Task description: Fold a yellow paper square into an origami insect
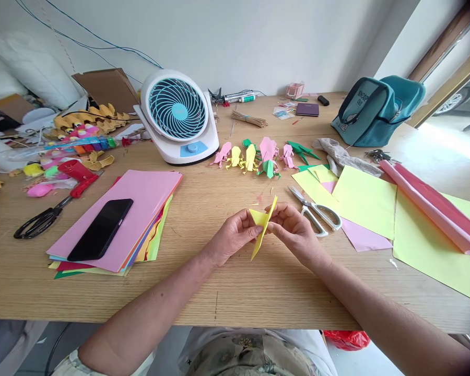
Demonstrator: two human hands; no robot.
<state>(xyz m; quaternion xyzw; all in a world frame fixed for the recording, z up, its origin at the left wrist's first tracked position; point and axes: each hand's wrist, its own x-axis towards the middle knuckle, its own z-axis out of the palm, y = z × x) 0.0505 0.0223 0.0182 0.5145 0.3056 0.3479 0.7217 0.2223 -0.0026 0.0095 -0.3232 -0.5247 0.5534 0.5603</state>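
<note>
A partly folded piece of yellow origami paper (263,224) is held up above the wooden table (196,297). My left hand (237,235) pinches its left flap between thumb and fingers. On the other side, my right hand (295,230) grips the paper's edge, its fingertips partly behind the sheet. White-handled scissors (319,211) lie just beyond my right hand, blades slightly apart. Farther back stands a row of folded paper figures, among them a pink one (268,150), a yellow one (250,157) and a green one (269,168).
At left, a black phone (101,230) rests on stacked coloured paper (149,193). Behind it stands a white fan (176,115). Yellow sheets (366,201) and a pink paper roll (434,209) lie at right, with a teal bag (376,109) behind. A red-handled tool (78,177) lies far left.
</note>
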